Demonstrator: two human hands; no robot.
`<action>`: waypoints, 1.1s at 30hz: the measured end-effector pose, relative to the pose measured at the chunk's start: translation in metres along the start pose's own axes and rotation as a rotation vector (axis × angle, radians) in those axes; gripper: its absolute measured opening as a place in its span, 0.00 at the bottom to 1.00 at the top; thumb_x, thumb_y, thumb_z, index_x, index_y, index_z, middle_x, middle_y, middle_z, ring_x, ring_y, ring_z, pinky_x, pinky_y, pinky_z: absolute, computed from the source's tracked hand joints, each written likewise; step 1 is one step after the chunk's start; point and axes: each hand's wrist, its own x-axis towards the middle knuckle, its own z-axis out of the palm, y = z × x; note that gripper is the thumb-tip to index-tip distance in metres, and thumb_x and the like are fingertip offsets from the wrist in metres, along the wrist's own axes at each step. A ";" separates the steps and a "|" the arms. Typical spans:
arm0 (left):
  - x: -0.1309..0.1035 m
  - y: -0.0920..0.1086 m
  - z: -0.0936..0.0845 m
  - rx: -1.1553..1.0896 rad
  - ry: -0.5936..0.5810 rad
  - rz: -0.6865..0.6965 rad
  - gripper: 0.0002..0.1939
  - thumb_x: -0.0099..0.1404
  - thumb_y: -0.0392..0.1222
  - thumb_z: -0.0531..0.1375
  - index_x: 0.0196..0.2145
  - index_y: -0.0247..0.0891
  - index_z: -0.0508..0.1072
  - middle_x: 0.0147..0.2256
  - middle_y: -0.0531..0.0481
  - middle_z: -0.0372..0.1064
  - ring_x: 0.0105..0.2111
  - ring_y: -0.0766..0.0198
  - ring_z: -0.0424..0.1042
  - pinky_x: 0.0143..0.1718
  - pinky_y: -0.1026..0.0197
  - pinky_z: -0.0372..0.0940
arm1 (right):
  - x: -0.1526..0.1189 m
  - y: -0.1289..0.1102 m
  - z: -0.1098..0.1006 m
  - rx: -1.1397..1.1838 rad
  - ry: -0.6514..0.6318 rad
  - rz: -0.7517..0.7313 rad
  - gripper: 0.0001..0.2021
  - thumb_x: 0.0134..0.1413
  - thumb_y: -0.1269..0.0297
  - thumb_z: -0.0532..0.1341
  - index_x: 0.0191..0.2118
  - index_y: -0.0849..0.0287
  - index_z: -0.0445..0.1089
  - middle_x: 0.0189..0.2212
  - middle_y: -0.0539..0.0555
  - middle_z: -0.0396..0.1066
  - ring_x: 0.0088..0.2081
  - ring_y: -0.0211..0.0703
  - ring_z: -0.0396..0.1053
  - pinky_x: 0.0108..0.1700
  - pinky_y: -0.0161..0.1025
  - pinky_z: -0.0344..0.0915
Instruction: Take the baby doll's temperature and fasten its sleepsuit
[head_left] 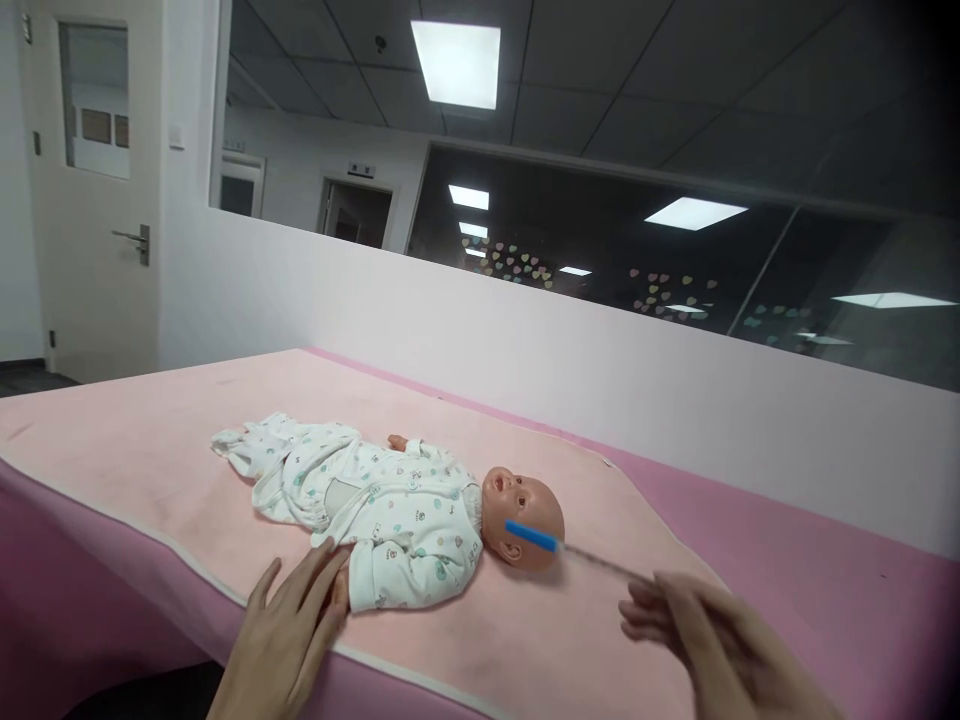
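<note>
From here, left hand (289, 625) lies by the doll (409, 520)'s sleeve (409, 575), maybe steadying it (can't tell if gripping). Doll's on its back on the pink mat (172, 410); right hand (709, 635) pinches the blue-ended stick (553, 544) rearward, seemingly for reach over the head (536, 500).

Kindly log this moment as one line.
doll: lies on pink mat | left hand: at doll's cuff | right hand: holds stick | blue end: overlapping doll's head
</note>
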 end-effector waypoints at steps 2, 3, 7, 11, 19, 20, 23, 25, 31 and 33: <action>-0.003 0.001 0.001 0.032 0.046 0.033 0.23 0.64 0.43 0.48 0.57 0.49 0.55 0.53 0.51 0.60 0.52 0.57 0.61 0.53 0.52 0.52 | 0.036 -0.023 0.023 0.228 -0.202 -0.070 0.15 0.44 0.49 0.59 0.29 0.58 0.66 0.21 0.53 0.68 0.22 0.42 0.68 0.23 0.38 0.66; -0.004 0.001 0.001 0.041 0.068 0.043 0.23 0.63 0.43 0.49 0.57 0.49 0.56 0.53 0.51 0.61 0.51 0.57 0.63 0.52 0.53 0.53 | 0.052 -0.032 0.038 0.254 -0.237 -0.096 0.14 0.45 0.50 0.59 0.28 0.58 0.66 0.21 0.53 0.68 0.23 0.41 0.68 0.25 0.39 0.67; -0.003 -0.003 0.001 0.038 0.086 0.052 0.24 0.63 0.43 0.49 0.57 0.48 0.55 0.51 0.52 0.63 0.49 0.58 0.65 0.50 0.54 0.56 | 0.085 -0.047 0.097 0.142 -0.133 -0.257 0.12 0.47 0.54 0.59 0.29 0.59 0.65 0.23 0.51 0.68 0.25 0.39 0.68 0.30 0.39 0.68; -0.002 -0.004 0.001 0.045 0.071 0.019 0.23 0.63 0.44 0.49 0.56 0.47 0.57 0.51 0.51 0.63 0.49 0.58 0.65 0.50 0.54 0.55 | 0.082 -0.045 0.123 0.214 -0.273 -0.248 0.13 0.48 0.54 0.58 0.29 0.60 0.65 0.23 0.51 0.68 0.24 0.37 0.68 0.30 0.37 0.69; -0.004 -0.002 0.002 0.022 0.090 0.021 0.26 0.60 0.49 0.53 0.56 0.44 0.57 0.51 0.48 0.64 0.49 0.54 0.64 0.52 0.51 0.51 | 0.067 -0.024 0.127 0.230 -0.350 -0.068 0.13 0.45 0.54 0.60 0.27 0.61 0.65 0.22 0.52 0.69 0.24 0.39 0.69 0.28 0.38 0.69; -0.004 -0.001 0.003 0.007 0.091 0.010 0.28 0.59 0.52 0.54 0.56 0.43 0.57 0.50 0.47 0.64 0.49 0.53 0.64 0.52 0.50 0.50 | 0.066 -0.022 0.127 0.227 -0.358 -0.057 0.13 0.45 0.54 0.60 0.27 0.61 0.65 0.22 0.52 0.69 0.24 0.39 0.69 0.28 0.38 0.69; -0.001 0.002 0.001 -0.036 0.069 -0.041 0.27 0.57 0.55 0.55 0.52 0.43 0.62 0.48 0.45 0.66 0.48 0.52 0.65 0.53 0.49 0.50 | 0.063 -0.019 0.126 0.220 -0.347 -0.039 0.13 0.45 0.55 0.61 0.27 0.61 0.66 0.22 0.52 0.69 0.24 0.39 0.69 0.28 0.37 0.69; 0.006 0.002 -0.003 -0.071 0.034 -0.096 0.23 0.58 0.54 0.54 0.49 0.44 0.65 0.46 0.45 0.68 0.45 0.53 0.66 0.51 0.50 0.53 | 0.061 -0.019 0.125 0.247 -0.358 -0.025 0.13 0.44 0.54 0.61 0.27 0.61 0.66 0.23 0.52 0.69 0.24 0.38 0.69 0.27 0.37 0.69; 0.038 -0.010 -0.019 -0.237 -0.117 -0.235 0.14 0.60 0.47 0.52 0.44 0.48 0.69 0.42 0.49 0.67 0.38 0.57 0.68 0.35 0.58 0.62 | 0.067 -0.029 0.114 0.342 -0.541 0.064 0.15 0.41 0.53 0.63 0.28 0.62 0.67 0.24 0.52 0.70 0.22 0.35 0.67 0.24 0.32 0.66; 0.044 -0.012 -0.020 -0.241 -0.131 -0.263 0.14 0.59 0.47 0.52 0.42 0.48 0.69 0.41 0.49 0.67 0.38 0.56 0.68 0.33 0.59 0.62 | 0.073 -0.032 0.109 0.429 -0.612 0.110 0.15 0.41 0.53 0.63 0.28 0.61 0.67 0.25 0.52 0.69 0.20 0.31 0.64 0.20 0.29 0.63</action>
